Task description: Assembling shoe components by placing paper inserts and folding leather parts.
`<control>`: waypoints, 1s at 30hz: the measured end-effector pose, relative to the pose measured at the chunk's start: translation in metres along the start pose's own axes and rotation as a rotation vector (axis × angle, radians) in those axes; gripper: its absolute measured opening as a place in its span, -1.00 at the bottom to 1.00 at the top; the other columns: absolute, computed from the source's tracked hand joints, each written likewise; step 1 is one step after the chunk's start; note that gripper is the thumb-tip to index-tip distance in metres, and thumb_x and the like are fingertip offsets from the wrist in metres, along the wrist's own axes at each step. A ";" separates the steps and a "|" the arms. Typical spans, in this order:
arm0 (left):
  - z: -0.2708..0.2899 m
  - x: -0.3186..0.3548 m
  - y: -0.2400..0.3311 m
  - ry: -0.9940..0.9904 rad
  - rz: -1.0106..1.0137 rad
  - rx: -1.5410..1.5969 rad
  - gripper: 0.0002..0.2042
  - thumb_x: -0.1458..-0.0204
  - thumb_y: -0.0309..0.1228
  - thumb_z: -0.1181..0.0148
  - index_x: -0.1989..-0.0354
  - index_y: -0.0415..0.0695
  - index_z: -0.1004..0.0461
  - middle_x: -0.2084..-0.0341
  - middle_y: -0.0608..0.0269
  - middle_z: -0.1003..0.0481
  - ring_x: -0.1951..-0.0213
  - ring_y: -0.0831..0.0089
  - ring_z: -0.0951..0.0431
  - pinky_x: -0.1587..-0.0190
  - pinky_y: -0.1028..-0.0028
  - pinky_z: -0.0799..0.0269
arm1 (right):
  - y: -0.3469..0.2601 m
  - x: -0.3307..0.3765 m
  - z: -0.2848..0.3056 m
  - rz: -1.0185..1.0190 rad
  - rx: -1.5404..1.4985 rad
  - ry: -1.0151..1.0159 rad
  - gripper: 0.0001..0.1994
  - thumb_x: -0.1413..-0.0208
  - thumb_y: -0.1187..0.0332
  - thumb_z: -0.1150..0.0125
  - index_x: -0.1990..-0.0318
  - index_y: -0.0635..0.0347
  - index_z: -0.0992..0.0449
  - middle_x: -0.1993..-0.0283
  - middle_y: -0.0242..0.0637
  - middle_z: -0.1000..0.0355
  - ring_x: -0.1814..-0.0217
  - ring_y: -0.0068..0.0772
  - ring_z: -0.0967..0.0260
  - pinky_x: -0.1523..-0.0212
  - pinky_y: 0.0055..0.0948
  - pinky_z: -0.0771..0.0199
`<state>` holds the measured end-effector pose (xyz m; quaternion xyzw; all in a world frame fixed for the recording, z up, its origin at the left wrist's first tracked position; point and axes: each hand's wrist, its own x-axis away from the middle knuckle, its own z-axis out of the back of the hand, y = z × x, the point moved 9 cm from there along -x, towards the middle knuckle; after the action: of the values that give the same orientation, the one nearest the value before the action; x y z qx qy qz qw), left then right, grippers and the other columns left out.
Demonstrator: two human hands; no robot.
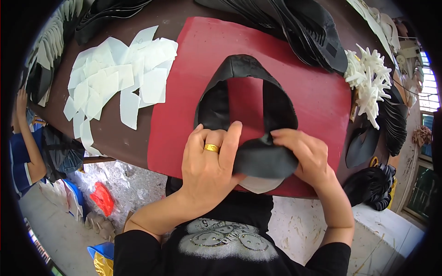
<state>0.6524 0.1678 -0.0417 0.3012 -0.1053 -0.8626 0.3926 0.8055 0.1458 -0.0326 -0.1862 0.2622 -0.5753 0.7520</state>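
Observation:
A black leather shoe upper (246,66) forms an open loop on the red mat (322,110), its broad rounded end folded toward me. Part of a whitish piece (261,185) shows beneath that folded end. My left hand (207,156), with a gold ring, is closed on the left side of the upper; its thumb lies along the inner edge. On the other side my right hand (306,154) pinches the upper's rim, with fingers on top. Both palms hide part of the leather.
Thin white cut pieces (110,73) lie overlapping at left. Stacked black uppers (299,27) sit at the back, beside white spiky pieces (370,76) at right. Another person's arm (32,142) shows at far left. Below are a red plastic bag (102,198) and a blue bin (102,250).

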 end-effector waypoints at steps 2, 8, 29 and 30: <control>0.002 -0.002 0.005 0.005 -0.016 -0.020 -0.32 0.28 -0.25 -0.44 -0.11 -0.19 -0.38 0.34 0.21 -0.39 0.34 0.30 -0.29 -0.01 0.22 -0.41 | -0.002 0.002 0.012 0.021 0.009 0.044 -0.65 0.12 0.64 -0.21 0.10 0.24 -0.57 0.19 -0.31 -0.57 0.36 -0.33 -0.44 0.28 -0.50 -0.45; 0.000 -0.001 -0.013 -0.106 0.037 0.175 -0.52 0.24 -0.36 -0.43 0.06 -0.16 -0.50 0.31 0.26 -0.45 0.26 0.29 -0.43 -0.08 0.16 -0.42 | 0.028 -0.005 0.010 -0.354 -0.329 -0.206 -0.63 0.18 0.69 -0.22 0.14 0.19 -0.64 0.21 -0.37 -0.54 0.22 -0.32 -0.44 0.22 -0.47 -0.46; 0.031 0.004 0.004 -0.391 -0.372 0.180 -0.77 0.08 -0.38 -0.36 0.21 -0.10 -0.62 0.11 0.36 -0.57 -0.08 0.26 -0.53 -0.35 -0.03 -0.06 | 0.003 0.036 0.037 0.041 -0.291 -0.077 -0.79 0.11 0.65 -0.26 0.29 0.21 -0.66 0.18 -0.31 -0.48 0.12 -0.32 -0.41 0.13 -0.43 -0.49; 0.033 0.004 0.009 -0.412 -0.373 0.158 -0.76 0.08 -0.35 -0.36 0.21 -0.10 -0.63 0.08 0.36 -0.57 -0.10 0.24 -0.52 -0.37 -0.03 -0.01 | 0.004 0.039 0.044 -0.013 -0.336 -0.047 -0.81 0.10 0.63 -0.26 0.29 0.21 -0.65 0.18 -0.31 -0.48 0.13 -0.32 -0.41 0.14 -0.44 -0.49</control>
<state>0.6359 0.1573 -0.0130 0.1636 -0.1926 -0.9520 0.1729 0.8431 0.1084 -0.0072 -0.3244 0.3359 -0.5238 0.7124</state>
